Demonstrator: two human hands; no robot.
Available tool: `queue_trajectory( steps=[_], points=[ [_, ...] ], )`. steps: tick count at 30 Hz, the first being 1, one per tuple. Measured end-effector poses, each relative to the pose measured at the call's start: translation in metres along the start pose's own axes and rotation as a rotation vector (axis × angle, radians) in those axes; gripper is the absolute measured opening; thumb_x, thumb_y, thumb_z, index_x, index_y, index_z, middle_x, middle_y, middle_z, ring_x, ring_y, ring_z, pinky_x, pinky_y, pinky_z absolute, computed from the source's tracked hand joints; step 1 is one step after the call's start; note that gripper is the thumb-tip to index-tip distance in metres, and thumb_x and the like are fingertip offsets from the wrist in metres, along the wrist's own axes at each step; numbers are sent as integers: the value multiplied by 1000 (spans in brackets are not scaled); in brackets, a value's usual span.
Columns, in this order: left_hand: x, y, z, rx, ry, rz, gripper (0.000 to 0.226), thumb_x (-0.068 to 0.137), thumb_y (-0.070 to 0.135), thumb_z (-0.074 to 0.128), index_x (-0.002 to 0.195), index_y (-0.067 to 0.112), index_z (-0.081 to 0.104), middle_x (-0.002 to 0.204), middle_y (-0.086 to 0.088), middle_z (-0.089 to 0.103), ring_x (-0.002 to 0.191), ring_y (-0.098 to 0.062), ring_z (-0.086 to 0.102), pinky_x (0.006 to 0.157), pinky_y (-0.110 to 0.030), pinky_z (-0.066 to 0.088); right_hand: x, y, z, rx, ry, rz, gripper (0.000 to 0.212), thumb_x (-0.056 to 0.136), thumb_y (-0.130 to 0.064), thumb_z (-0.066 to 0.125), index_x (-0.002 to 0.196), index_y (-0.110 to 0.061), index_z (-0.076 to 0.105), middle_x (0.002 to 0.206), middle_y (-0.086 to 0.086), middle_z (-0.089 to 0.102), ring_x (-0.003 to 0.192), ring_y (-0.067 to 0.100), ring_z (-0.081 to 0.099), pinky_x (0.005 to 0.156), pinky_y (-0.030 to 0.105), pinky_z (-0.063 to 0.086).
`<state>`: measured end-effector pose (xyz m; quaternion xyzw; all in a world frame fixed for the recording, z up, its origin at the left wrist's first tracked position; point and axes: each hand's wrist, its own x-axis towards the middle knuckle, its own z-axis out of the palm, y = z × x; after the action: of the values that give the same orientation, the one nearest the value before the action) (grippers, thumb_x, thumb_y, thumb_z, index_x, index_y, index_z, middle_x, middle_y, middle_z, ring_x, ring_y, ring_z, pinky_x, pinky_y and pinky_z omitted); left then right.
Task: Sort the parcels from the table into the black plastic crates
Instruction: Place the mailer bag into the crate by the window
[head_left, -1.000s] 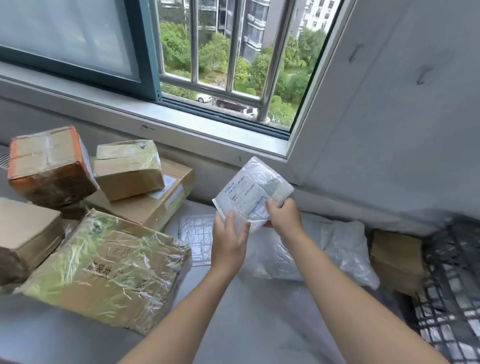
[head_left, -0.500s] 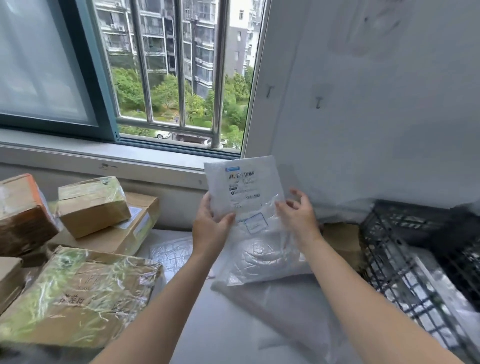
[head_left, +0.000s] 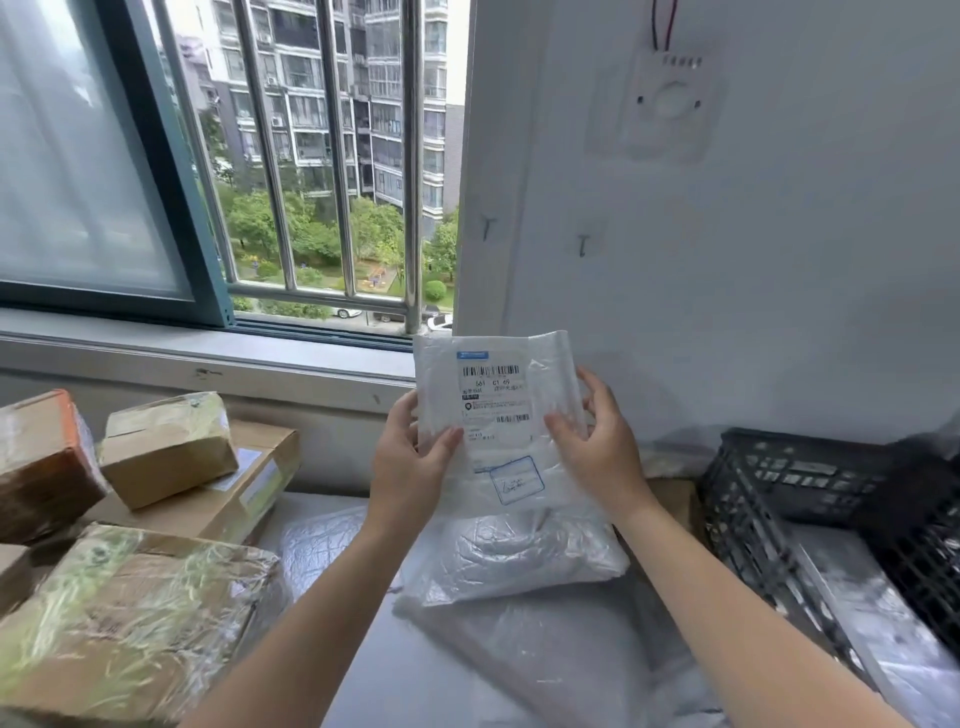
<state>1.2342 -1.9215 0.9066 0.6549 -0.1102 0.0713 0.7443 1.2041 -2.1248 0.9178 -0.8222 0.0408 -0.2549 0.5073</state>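
Head view showed the white plastic parcel (head_left: 519, 452) held upright in the air above the table (head_left: 395, 670), in front of the window sill, its printed label (head_left: 493, 400) facing the camera. The left hand (head_left: 410, 467) pinched its left edge, thumb on the front and fingers hidden behind. The right hand (head_left: 597, 452) gripped the right edge, thumb laid across the front and fingers curled round the side. Below lay a clear plastic bag (head_left: 514, 561), and the parcel's lower edge was hard to tell from it. The black plastic crate (head_left: 769, 499) stood to the right, cut off by the frame, its contents blurred. Cardboard boxes (head_left: 166, 447) were stacked at the left, well apart from the crate.
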Motion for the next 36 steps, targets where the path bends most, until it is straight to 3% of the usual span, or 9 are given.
queue_trajectory(
  steps=[4, 9, 12, 16, 26, 36],
  points=[
    [-7, 12, 6, -27, -1, 5, 39, 89, 4, 69, 114, 31, 55, 94, -3, 74, 80, -12, 74, 63, -19, 56, -3, -6, -8, 70, 15, -4, 57, 92, -34, 67, 142, -32, 39, 105, -17, 65, 84, -7, 67, 62, 14, 55],
    [-13, 22, 9, -34, 17, 27, 34, 89, 6, 70, 109, 30, 56, 90, -2, 75, 80, -15, 74, 65, -22, 57, -2, -16, -15, 122, 71, -18, 43, 90, -29, 70, 123, -37, 43, 92, -23, 71, 77, -3, 69, 60, 11, 50],
    [-15, 27, 9, -46, 17, 38, 33, 89, 7, 70, 109, 28, 56, 91, -2, 76, 82, -18, 75, 66, -27, 59, -1, -21, -18, 139, 101, -30, 38, 89, -29, 72, 115, -39, 46, 91, -12, 72, 77, -1, 70, 62, 14, 52],
    [-14, 34, 8, -48, 15, 61, 30, 89, 8, 70, 107, 28, 56, 92, -1, 77, 84, -21, 75, 69, -32, 61, 0, -29, -19, 168, 127, -39, 32, 87, -31, 74, 103, -42, 48, 94, -13, 70, 78, -3, 69, 61, 11, 50],
    [-11, 43, 1, -8, 23, 74, 29, 90, 8, 70, 104, 29, 57, 91, -1, 76, 84, -20, 75, 74, -39, 61, 3, -38, -13, 180, 131, -41, 32, 86, -35, 74, 102, -41, 47, 93, -11, 70, 77, 0, 70, 61, 14, 52],
    [-7, 50, -9, -12, 39, 86, 29, 90, 9, 70, 102, 33, 58, 87, 3, 76, 81, -18, 74, 73, -36, 61, 5, -53, -5, 162, 134, -43, 33, 86, -37, 74, 103, -43, 46, 101, -5, 71, 83, 5, 71, 68, 21, 56]
  ],
)
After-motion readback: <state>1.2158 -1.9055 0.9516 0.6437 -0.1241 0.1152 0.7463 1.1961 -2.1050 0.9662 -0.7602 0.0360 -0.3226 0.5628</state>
